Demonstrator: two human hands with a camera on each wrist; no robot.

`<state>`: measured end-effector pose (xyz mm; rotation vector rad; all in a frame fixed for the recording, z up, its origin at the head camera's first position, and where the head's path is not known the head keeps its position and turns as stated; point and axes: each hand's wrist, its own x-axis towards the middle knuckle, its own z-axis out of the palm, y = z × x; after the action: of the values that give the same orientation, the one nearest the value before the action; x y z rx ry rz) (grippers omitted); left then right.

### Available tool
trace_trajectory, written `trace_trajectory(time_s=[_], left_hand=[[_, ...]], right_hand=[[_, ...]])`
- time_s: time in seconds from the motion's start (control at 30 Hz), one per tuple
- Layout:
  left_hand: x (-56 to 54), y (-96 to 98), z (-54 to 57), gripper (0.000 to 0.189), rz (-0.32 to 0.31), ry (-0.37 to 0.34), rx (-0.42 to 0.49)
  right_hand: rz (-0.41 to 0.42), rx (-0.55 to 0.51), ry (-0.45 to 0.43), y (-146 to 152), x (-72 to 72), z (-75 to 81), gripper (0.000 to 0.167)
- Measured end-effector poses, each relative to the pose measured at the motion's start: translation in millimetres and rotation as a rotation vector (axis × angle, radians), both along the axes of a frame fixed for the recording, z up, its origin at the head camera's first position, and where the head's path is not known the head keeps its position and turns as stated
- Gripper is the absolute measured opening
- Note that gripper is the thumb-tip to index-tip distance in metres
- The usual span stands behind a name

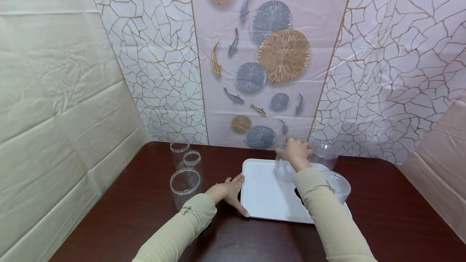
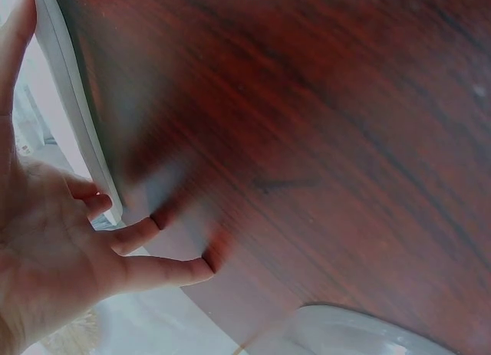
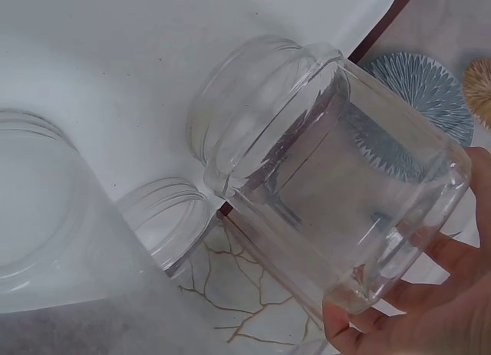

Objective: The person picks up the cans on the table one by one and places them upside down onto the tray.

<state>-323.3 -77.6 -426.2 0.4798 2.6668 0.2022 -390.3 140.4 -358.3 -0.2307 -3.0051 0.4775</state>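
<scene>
jar: over tray's far side, mouth toward tray, contact unclear | axis: runs from right fingers down to tray | right hand: nearer, fingers grip base end | left hand: fingers spread, at tray's left edge

The person's sleeves are pale beige with wide cuffs; the left cuff bears small dark marks, perhaps lettering.
</scene>
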Motion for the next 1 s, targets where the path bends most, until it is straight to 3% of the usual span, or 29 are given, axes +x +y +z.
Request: trace_trajectory(time_s=[0.63, 0.87, 1.0], left_hand=[[3.4, 0.6, 2.3, 0.121, -0.004, -0.001, -0.014], [0.9, 0.1, 3.1, 0.117, -0.047, -0.002, -0.016], [-2.5, -2.7, -2.2, 0.116, -0.034, -0.014, 0.0]], right_hand=[[0.051, -0.033, -0.064, 1.3, 8.6, 9.4, 0.073], [0.076, 0.017, -0.024, 4.7, 12.2, 21.1, 0.07], [0.11, 0.073, 0.027, 8.4, 13.8, 27.4, 0.066]])
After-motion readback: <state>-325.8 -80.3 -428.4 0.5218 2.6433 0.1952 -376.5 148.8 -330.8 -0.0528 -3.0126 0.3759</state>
